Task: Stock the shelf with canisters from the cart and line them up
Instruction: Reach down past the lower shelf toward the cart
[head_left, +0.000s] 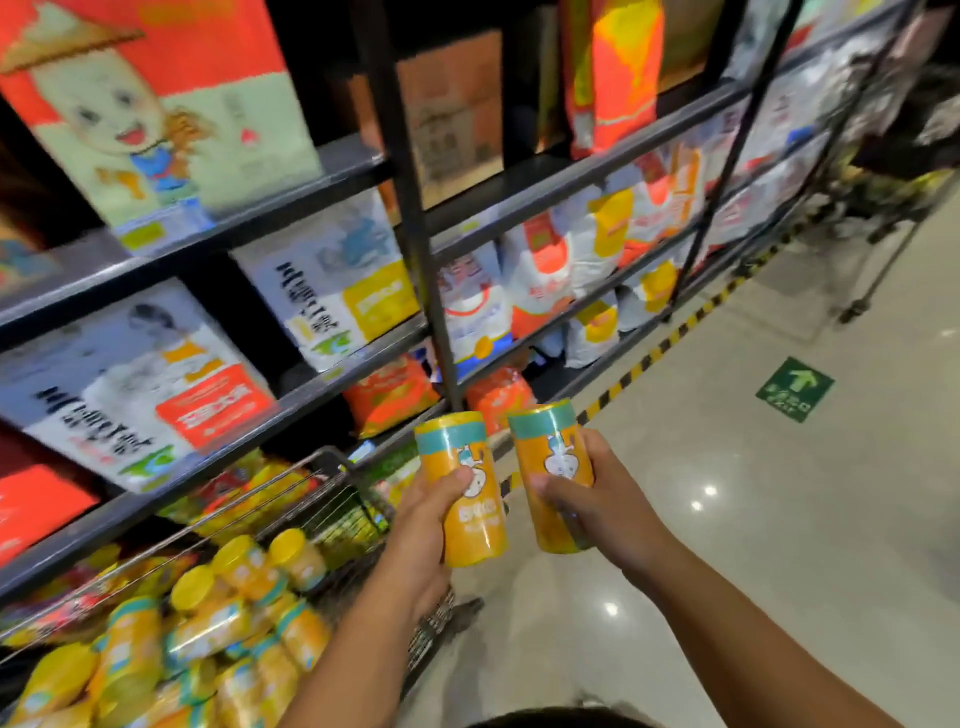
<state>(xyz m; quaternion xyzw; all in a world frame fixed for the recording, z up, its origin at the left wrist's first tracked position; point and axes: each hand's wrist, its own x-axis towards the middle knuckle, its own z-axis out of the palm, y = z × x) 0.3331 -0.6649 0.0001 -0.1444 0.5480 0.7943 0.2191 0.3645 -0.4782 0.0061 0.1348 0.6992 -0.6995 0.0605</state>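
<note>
Closest in, both bare forearms reach forward, each hand wrapped around its own canister. The left hand (415, 535) grips an orange canister with a teal band (478, 525) around its lower half, thumb across the label. At its three o'clock, the right hand (602, 499) clamps a matching second canister (550, 447) from the side. The two stand nearly upright, just beside each other, tops tilted slightly away. Down at eight o'clock sits the wire cart (353, 509), holding a heap of loose canisters (234, 618) with yellow lids, lying every which way. Beyond, from nine round to one o'clock, runs the dark metal shelf (291, 410), its tiers filled with white, yellow and orange bags (540, 291), a black upright post (415, 234) rising at twelve. Out at two o'clock, the glossy floor (779, 519) carries a green arrow sign (795, 388), with yellow-black striped tape (649, 358) along the shelf's foot.
</note>
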